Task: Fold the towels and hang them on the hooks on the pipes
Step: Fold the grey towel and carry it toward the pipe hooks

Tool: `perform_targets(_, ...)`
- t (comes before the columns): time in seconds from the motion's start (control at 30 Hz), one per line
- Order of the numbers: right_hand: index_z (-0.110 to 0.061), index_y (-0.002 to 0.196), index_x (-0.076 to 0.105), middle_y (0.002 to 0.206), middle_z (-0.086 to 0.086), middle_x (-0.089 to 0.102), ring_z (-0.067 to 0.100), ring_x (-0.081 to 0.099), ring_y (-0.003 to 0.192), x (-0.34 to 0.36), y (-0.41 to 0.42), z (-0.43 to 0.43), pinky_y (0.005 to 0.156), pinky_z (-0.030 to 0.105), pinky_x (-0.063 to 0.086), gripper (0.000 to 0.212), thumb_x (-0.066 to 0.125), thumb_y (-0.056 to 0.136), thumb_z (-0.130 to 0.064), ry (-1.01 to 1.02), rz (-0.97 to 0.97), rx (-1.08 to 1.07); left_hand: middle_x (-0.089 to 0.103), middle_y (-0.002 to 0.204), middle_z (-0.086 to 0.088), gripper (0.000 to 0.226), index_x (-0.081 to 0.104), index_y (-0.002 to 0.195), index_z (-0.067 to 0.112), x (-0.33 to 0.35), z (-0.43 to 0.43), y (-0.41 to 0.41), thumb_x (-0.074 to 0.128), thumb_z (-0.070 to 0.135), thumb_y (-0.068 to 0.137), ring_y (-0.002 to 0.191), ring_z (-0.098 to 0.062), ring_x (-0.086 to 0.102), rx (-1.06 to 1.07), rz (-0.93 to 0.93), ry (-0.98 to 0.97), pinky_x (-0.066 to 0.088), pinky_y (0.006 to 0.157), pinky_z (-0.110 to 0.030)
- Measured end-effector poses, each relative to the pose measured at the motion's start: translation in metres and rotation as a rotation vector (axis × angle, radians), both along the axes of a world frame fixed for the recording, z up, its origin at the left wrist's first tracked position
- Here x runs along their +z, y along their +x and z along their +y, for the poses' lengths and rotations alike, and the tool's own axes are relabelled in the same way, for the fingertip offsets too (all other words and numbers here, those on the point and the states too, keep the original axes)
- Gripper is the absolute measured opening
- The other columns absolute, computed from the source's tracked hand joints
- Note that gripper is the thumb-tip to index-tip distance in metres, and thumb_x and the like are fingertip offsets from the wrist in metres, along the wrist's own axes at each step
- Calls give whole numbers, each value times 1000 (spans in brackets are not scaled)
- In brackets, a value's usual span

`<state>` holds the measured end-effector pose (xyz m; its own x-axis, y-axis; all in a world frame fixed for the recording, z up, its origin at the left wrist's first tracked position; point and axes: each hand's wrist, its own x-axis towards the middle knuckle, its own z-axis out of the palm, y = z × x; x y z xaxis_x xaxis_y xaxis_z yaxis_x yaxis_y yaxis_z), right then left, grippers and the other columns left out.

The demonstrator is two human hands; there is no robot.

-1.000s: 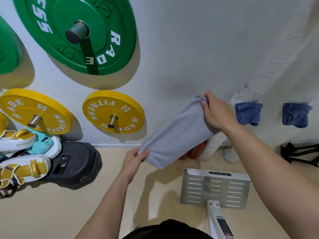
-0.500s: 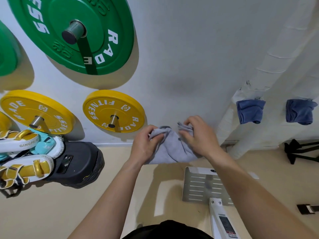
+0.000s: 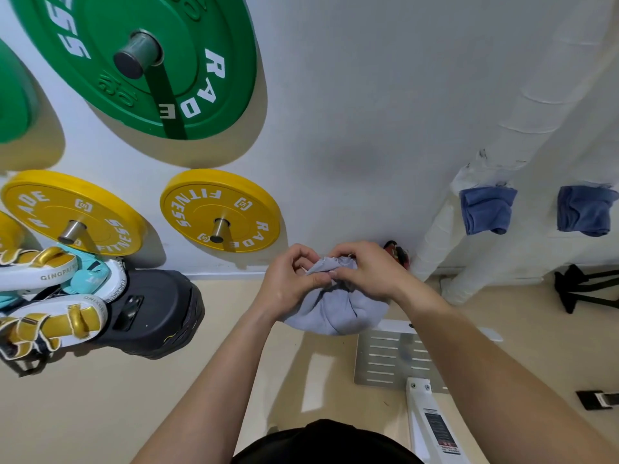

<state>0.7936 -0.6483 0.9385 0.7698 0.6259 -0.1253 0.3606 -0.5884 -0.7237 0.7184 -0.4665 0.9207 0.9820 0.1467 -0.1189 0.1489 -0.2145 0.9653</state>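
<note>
A grey towel (image 3: pixel 338 309) hangs folded in front of me, its upper edges bunched between both hands. My left hand (image 3: pixel 289 284) pinches the top edge from the left. My right hand (image 3: pixel 366 274) pinches the same edge from the right, fingertips almost touching the left hand's. Two folded blue towels hang on the white wrapped pipes at the right: one (image 3: pixel 485 209) on the nearer pipe (image 3: pixel 435 236), another (image 3: pixel 584 209) further right. The hooks themselves are hidden under the towels.
Green (image 3: pixel 157 58) and yellow (image 3: pixel 219 209) weight plates sit on wall pegs at the left. Boxing pads (image 3: pixel 50 296) and a black pad (image 3: pixel 150 313) lie on the floor left. A slotted metal footplate (image 3: pixel 388 356) stands below my hands. A black stand (image 3: pixel 582 289) is at the right.
The towel was stretched out between my spread hands. The hands have come together, folding it in half, and both now hold its top edge lower down.
</note>
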Motion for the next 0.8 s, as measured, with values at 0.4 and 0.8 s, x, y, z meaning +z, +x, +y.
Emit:
perform_targets(0.4, -38, 83, 53, 82, -12, 58, 16, 51, 80, 4, 3, -5, 55, 27, 31, 13, 62, 91, -35, -339, -211, -46, 63, 80, 2, 29, 68, 97, 17, -17, 49, -19, 83, 10, 74, 60, -7, 52, -191, 280, 201, 43, 55, -18)
perform_targets(0.8, -35, 94, 61, 91, -7, 65, 21, 59, 89, -2, 2, -9, 73, 37, 50, 2, 59, 93, -35, -321, -223, -179, 66, 96, -14, 22, 67, 113, 3, -22, 41, -24, 67, 1, 91, 80, -18, 70, -104, 316, -128, 58, 78, -26)
